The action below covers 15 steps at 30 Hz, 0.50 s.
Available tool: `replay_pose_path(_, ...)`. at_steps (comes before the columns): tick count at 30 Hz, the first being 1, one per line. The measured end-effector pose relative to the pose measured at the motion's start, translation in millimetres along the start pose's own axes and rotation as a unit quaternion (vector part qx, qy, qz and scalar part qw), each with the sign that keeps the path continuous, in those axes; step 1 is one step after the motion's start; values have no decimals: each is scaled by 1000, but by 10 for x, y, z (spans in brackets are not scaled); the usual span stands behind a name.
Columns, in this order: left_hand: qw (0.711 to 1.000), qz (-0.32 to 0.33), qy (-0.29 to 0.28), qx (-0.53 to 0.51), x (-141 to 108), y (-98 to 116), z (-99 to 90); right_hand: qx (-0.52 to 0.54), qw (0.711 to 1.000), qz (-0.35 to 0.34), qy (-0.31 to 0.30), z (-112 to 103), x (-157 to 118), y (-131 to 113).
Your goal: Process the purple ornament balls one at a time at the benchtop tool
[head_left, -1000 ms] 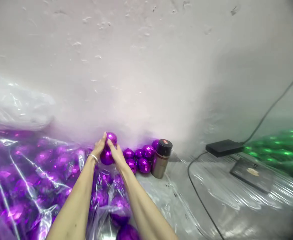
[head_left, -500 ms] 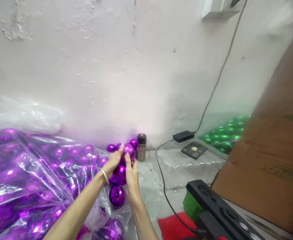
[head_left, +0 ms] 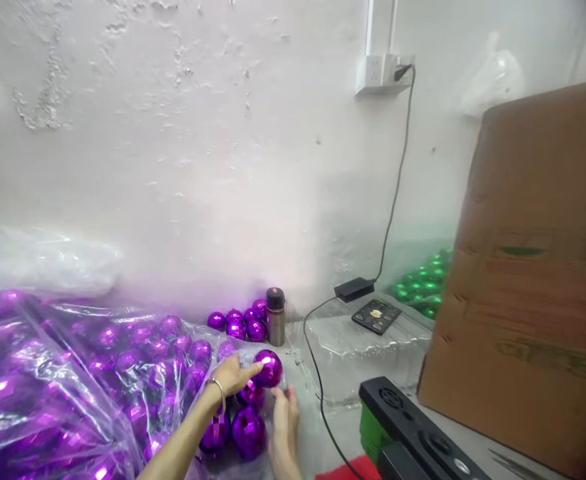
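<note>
My left hand (head_left: 235, 377), with a pale bracelet at the wrist, grips a shiny purple mirrored bauble (head_left: 269, 369); the thumb lies on its side and the other fingers are partly hidden. Just below and to the right, my right hand (head_left: 285, 427) is open, its fingers pointing up close to that bauble. Under the hands sit more large baubles, one of them a dark purple bauble (head_left: 249, 432). A big clear plastic bag (head_left: 87, 393) full of purple baubles lies left of my left hand. Several smaller purple baubles (head_left: 236, 323) are grouped by the wall.
A steel flask (head_left: 275, 319) stands beside the small baubles. A black cable runs from the wall socket (head_left: 383, 73) through an adapter (head_left: 354, 289). At right are a cardboard box (head_left: 527, 280), green baubles (head_left: 423, 287), a black-and-green device (head_left: 413, 433) and red cloth (head_left: 350, 469).
Both hands have come back from the small baubles by the wall toward the large ones. My right hand has drawn away from the left. The view has tilted and shifted.
</note>
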<state>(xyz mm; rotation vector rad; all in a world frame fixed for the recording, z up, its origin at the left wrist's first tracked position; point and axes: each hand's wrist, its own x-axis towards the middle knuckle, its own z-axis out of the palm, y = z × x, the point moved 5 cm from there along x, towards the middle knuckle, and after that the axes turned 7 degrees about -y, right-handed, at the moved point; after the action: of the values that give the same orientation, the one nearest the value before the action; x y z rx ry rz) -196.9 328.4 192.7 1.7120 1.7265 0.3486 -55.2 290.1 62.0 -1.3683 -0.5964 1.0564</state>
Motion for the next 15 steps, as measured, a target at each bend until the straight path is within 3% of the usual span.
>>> replay_pose_path(3, 1000, -3, 7, 15, 249, 1, -297, -20, 999, -3, 51, 81, 283, -41)
replay_pose_path(7, 997, -7, 73, 16, 601, -20, -566, -47, 998, 0, 49, 263, 442, 6)
replay_pose_path(9, 994, 0, 109, 10, 781, 7, -577, -58, 997, 3, 48, 278, 390, 69)
replay_pose_path(12, 991, 14, 136, -2, 1064, 115, -447, -71, 996, -2, 51, 230, 264, 71)
replay_pose_path(15, 989, 24, 146, -2, 1322, 227, -297, -82, 995, -35, 52, 308, 275, -189)
